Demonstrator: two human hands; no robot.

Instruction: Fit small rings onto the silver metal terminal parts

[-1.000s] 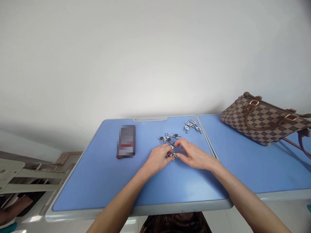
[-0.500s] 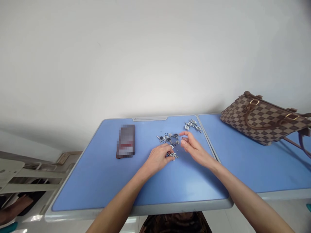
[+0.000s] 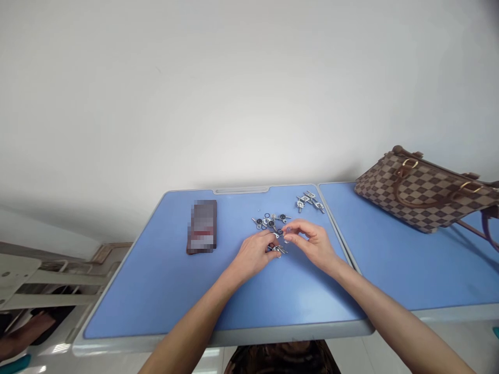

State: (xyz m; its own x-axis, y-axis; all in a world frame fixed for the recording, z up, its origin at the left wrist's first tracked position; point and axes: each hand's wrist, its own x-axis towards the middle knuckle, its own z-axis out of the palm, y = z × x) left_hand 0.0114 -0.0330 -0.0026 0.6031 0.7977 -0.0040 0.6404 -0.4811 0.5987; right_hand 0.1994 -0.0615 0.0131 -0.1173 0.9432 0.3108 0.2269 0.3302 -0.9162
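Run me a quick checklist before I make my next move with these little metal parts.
1. Left hand has hold of a metal part: ok, fingers and thumb are on it.
2. Right hand has a secure pinch: cannot tell, whatever shows at its fingertips is too small.
3. Loose pieces close by: ok, they lie just beyond the left hand.
4. Back group of metal parts separate from the loose pieces: ok, it lies farther back and to the right.
5. Handbag clear of both hands: ok, it rests off to the right.
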